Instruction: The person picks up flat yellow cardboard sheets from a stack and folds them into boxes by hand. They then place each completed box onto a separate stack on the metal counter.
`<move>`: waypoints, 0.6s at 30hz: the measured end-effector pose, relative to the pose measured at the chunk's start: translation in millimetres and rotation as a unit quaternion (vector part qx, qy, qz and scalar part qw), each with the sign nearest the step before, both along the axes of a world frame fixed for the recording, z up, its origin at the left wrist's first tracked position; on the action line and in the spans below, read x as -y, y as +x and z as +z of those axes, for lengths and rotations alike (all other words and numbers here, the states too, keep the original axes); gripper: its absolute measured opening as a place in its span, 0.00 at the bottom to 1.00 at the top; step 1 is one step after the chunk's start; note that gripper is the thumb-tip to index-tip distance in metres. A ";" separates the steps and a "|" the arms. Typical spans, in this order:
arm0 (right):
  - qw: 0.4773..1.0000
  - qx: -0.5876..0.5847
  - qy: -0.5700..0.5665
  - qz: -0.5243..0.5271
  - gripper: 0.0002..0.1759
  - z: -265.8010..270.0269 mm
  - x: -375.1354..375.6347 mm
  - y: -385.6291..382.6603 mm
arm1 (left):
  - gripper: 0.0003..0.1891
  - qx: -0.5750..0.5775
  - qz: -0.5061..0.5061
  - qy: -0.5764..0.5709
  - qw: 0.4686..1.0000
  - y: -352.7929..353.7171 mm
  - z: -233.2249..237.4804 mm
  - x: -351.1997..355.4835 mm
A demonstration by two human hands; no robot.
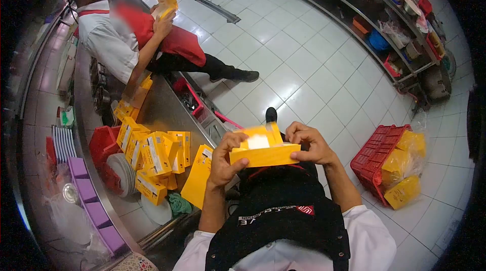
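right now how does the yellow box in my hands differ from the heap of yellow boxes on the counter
The yellow box is open, a flap raised and white showing inside, while those in the heap of yellow boxes look mostly closed.
The yellow box is held up between both hands; the heap rests on the counter.
The yellow box shows a plain front wall, whereas several in the heap show printed panels.
Both share the same yellow.

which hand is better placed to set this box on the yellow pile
Left, I'd judge: the left hand grips the box at the end nearer the pile, while the right hand grips its far end.
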State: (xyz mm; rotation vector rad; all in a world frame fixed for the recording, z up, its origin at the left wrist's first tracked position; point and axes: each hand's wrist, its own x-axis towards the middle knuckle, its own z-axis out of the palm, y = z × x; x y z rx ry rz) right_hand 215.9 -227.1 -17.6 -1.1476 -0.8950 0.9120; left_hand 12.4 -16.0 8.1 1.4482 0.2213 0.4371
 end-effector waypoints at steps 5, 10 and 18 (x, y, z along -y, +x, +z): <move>0.935 0.321 -0.112 -0.100 0.11 42.4 10.3 6.0 | 0.14 -0.118 0.057 0.492 0.860 -3.1 46.0 -16.8; 0.892 0.367 -0.081 -0.252 0.12 36.2 -5.1 -15.3 | 0.14 -0.091 0.183 0.440 0.874 6.8 26.3 -3.1; 0.883 0.332 0.051 -0.327 0.19 10.9 -12.6 -21.8 | 0.15 0.058 0.323 0.135 0.935 12.0 -5.7 10.2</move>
